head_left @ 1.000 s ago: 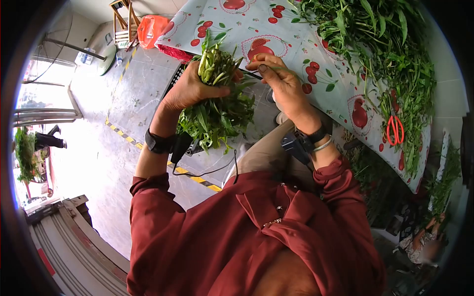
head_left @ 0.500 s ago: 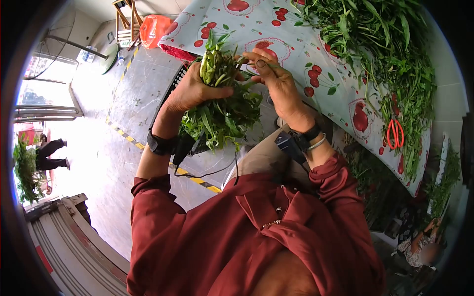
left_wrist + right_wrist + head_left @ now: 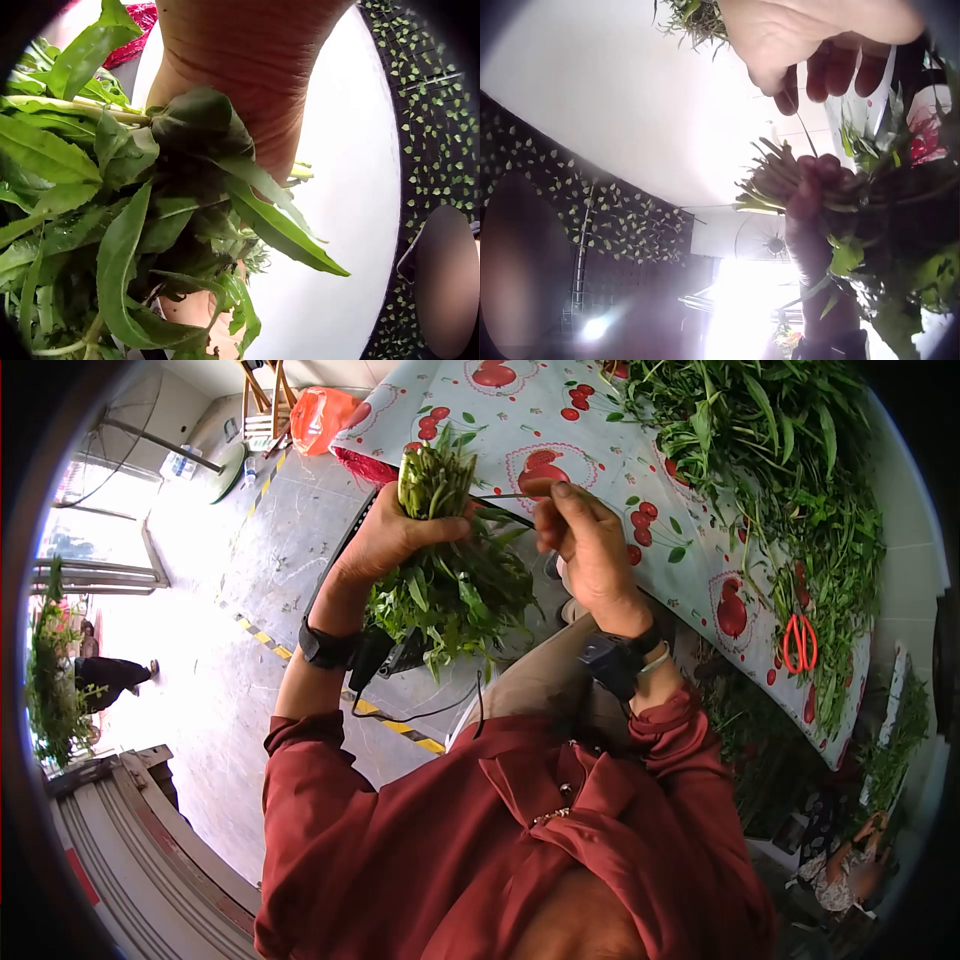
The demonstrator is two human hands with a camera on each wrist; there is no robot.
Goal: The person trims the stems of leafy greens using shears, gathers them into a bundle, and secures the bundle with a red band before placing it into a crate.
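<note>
My left hand (image 3: 395,542) grips a bunch of leafy greens (image 3: 455,595), cut stems (image 3: 434,482) upward and leaves hanging below the fist. Right of the stems, my right hand (image 3: 598,555) pinches a thin strand (image 3: 500,496) between thumb and forefinger; it stretches across to the bunch. The right wrist view shows this strand (image 3: 805,132) running taut from the right hand (image 3: 817,45) to the left hand's fingers (image 3: 821,171) around the stems. In the left wrist view, leaves (image 3: 124,255) hide most of the left hand's grip (image 3: 240,82).
A table with a cherry-print cloth (image 3: 590,445) holds a large heap of greens (image 3: 750,420) and red-handled scissors (image 3: 800,644). An orange bag (image 3: 319,420) lies on the floor. A person (image 3: 110,678) stands at far left; another (image 3: 845,868) is at lower right.
My right hand has moved away from the stems, to the right, drawing the strand out straight. The left hand keeps its grip, with the stems turned more upright.
</note>
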